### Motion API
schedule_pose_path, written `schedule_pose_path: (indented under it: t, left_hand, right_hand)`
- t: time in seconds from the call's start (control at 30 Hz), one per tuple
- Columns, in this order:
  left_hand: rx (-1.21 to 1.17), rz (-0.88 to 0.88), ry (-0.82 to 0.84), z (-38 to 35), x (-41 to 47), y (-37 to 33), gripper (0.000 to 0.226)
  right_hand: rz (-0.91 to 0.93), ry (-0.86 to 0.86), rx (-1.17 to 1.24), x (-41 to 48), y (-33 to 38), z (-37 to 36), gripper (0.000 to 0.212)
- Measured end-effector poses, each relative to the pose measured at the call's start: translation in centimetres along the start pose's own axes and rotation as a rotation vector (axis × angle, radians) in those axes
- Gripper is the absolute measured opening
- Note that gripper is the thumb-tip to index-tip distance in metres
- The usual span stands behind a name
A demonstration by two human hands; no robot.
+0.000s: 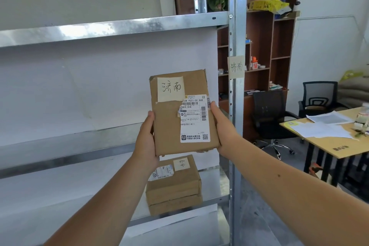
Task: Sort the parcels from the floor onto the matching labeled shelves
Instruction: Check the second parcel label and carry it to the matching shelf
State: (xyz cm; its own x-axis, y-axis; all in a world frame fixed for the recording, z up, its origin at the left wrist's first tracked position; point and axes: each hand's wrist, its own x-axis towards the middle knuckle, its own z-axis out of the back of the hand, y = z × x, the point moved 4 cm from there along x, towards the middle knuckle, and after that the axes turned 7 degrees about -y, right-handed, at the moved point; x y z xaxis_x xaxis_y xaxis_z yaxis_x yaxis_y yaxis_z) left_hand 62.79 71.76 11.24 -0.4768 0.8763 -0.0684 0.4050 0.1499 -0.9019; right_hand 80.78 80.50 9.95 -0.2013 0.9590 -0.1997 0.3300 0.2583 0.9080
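Note:
A flat brown cardboard parcel (169, 120) with a handwritten yellow note and a white shipping label is held upright in front of the metal shelf rack. My left hand (146, 138) grips its left edge and my right hand (221, 126) grips its right edge. A yellow note (236, 66) with the same handwritten characters is stuck on the rack's upright post (237, 26), level with the shelf behind the parcel. Below, a second brown parcel (173, 185) with its own note lies on a lower shelf (60, 187).
The rack's upper shelf edge (119, 28) runs across at the top. A brown cabinet (263, 46) with small items stands behind the post. Two black office chairs (271, 118) and a wooden table (329, 136) with papers are to the right.

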Motion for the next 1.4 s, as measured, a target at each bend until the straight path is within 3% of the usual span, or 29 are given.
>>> schedule_pose_path:
  t: [0.23,0.47,0.7,0.9,1.07,1.23,1.4]
  left_hand:
    - [0.008,0.069,-0.067,2.4,-0.4,0.5,0.038]
    - [0.057,0.107,-0.196,5.0,0.0,0.0,0.045]
    - [0.064,0.112,-0.219,6.0,0.8,-0.4,0.057]
    - [0.064,0.075,-0.236,6.6,1.4,-0.1,0.062]
    - [0.045,0.055,-0.235,6.6,1.7,-0.1,0.062]
    - [0.029,-0.039,-0.201,7.0,2.2,-0.7,0.054]
    - [0.011,-0.137,-0.230,7.6,2.8,-0.7,0.045]
  right_hand:
    - [-0.026,-0.061,-0.082,0.0,-1.9,-1.2,0.038]
    - [-0.041,-0.047,-0.147,0.2,-4.2,-2.6,0.041]
    - [-0.043,-0.054,-0.157,-0.7,-4.4,-3.5,0.044]
    - [-0.006,-0.075,-0.121,-0.6,-4.5,-3.8,0.066]
    - [-0.044,-0.033,-0.041,-1.0,-4.7,-4.1,0.065]
    - [-0.091,0.027,-0.007,-0.7,-5.5,-4.5,0.105]
    - [-0.099,0.027,0.046,-0.6,-6.2,-5.5,0.120]
